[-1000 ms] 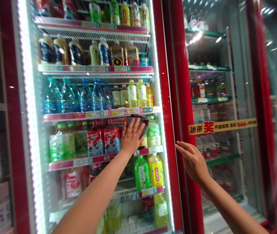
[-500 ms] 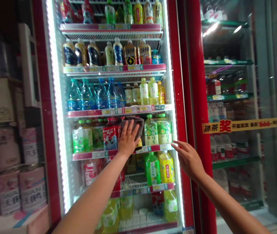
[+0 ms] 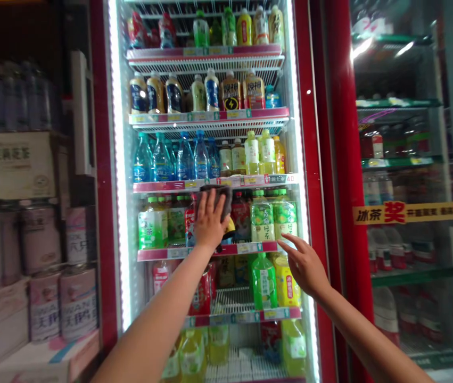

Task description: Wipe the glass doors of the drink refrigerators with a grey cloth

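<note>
My left hand (image 3: 209,223) lies with fingers spread over a dark grey cloth (image 3: 227,202), holding it up in front of the fridge's fourth shelf. A yellow and black patch shows beside the palm; I cannot tell whether it belongs to the cloth. Behind the hand, red packs are partly covered. My right hand (image 3: 308,266) is raised with its fingers apart and nothing in them, before the right side of the fridge. Nearest to its fingertips are the green tea bottles (image 3: 262,218) and a yellow drink bottle (image 3: 289,282). Whether the fingertips touch anything is unclear.
The lit drinks fridge (image 3: 214,186) has a red frame (image 3: 314,138) and several shelves of bottles. Stacked tins (image 3: 77,300) and a carton (image 3: 14,165) stand at the left. A second fridge with a yellow printed strip (image 3: 418,213) is on the right.
My view has turned left, so the fridge sits further right in the picture. Both hands have shifted left relative to the shelves, the cloth moving along under my left hand.
</note>
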Available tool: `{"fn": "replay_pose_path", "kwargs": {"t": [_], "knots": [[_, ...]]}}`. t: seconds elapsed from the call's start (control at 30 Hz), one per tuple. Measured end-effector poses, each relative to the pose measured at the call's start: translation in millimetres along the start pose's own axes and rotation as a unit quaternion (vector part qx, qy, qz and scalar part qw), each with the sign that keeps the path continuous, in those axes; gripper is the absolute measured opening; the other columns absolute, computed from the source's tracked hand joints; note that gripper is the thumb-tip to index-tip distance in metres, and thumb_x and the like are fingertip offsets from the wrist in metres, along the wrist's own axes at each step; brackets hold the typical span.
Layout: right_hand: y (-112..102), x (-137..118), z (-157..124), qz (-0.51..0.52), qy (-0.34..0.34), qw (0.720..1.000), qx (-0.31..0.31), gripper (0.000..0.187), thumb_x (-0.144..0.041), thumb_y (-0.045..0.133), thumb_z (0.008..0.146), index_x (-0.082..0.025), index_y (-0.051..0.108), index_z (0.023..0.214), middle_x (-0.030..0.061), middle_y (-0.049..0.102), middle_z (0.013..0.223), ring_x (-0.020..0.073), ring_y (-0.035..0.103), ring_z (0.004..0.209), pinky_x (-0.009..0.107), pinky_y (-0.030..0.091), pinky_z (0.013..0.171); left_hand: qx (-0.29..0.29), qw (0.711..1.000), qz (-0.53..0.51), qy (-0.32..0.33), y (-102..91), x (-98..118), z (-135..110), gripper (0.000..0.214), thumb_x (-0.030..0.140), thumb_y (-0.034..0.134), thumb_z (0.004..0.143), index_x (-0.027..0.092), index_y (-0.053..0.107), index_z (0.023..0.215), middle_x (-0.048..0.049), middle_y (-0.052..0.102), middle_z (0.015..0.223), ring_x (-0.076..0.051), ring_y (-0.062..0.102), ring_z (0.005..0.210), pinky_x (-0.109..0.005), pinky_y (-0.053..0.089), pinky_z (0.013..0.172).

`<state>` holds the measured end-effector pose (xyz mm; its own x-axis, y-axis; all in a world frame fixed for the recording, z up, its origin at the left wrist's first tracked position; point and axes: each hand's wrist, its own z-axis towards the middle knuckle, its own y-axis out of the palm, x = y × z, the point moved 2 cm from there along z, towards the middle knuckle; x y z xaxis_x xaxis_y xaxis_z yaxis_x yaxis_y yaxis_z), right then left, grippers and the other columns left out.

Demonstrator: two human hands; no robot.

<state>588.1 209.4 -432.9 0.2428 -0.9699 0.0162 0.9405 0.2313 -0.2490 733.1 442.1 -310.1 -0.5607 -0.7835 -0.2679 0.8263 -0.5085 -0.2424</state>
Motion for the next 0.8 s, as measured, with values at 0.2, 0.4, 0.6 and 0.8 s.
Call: {"fn": "replay_pose_path", "kwargs": {"t": [0.2, 0.4, 0.6, 0.8], "knots": [[14.9, 2.4, 0.1, 0.004, 0.004, 1.0, -0.001, 0.054, -0.008, 0.044, 0.094, -0.03, 0.057, 0.142, 0.0111, 0.057, 0.147, 0.0289, 0.056, 0.134, 0.051, 0.057, 0.1, -0.067, 0.988, 0.005, 0.14, 10.4, 7.9, -81.4, 0.084, 0.039, 0.069, 0.089, 0.033, 0.027, 0.161, -0.003, 0.02, 0.171, -0.027, 0.001, 0.16, -0.055, 0.013, 0.13], [47.2, -6.9, 22.8, -0.038, -0.055, 0.998, -0.001, 0.069, -0.007, 0.042, 0.097, -0.029, 0.027, 0.161, 0.0115, 0.037, 0.164, 0.0286, 0.027, 0.155, 0.06, 0.035, 0.12, -0.132, 0.957, -0.013, 0.26, 1.1, -4.8, -44.7, 0.086, 0.045, 0.071, 0.088, 0.039, 0.026, 0.16, 0.0034, 0.022, 0.17, -0.022, 0.01, 0.16, -0.05, 0.005, 0.131], [78.8, -8.0, 18.0, -0.119, -0.108, 0.986, -0.041, 0.076, -0.032, 0.056, 0.099, -0.032, 0.016, 0.164, 0.0069, 0.02, 0.17, 0.0287, 0.021, 0.156, 0.057, 0.021, 0.126, -0.006, 0.999, 0.032, -0.027, -11.2, -50.6, -68.9, 0.072, 0.033, 0.059, 0.096, 0.026, 0.029, 0.161, -0.0073, 0.011, 0.173, -0.029, 0.002, 0.16, -0.053, 0.022, 0.128], [85.3, -3.1, 11.1, -0.143, -0.114, 0.983, -0.025, 0.081, -0.038, 0.058, 0.098, -0.031, 0.012, 0.164, 0.006, 0.013, 0.171, 0.0276, 0.017, 0.158, 0.054, 0.014, 0.128, -0.109, 0.963, 0.015, 0.245, 6.8, 0.6, -103.8, 0.085, 0.046, 0.072, 0.087, 0.034, 0.03, 0.16, -0.0002, 0.022, 0.171, -0.026, 0.005, 0.16, -0.054, 0.011, 0.13]]}}
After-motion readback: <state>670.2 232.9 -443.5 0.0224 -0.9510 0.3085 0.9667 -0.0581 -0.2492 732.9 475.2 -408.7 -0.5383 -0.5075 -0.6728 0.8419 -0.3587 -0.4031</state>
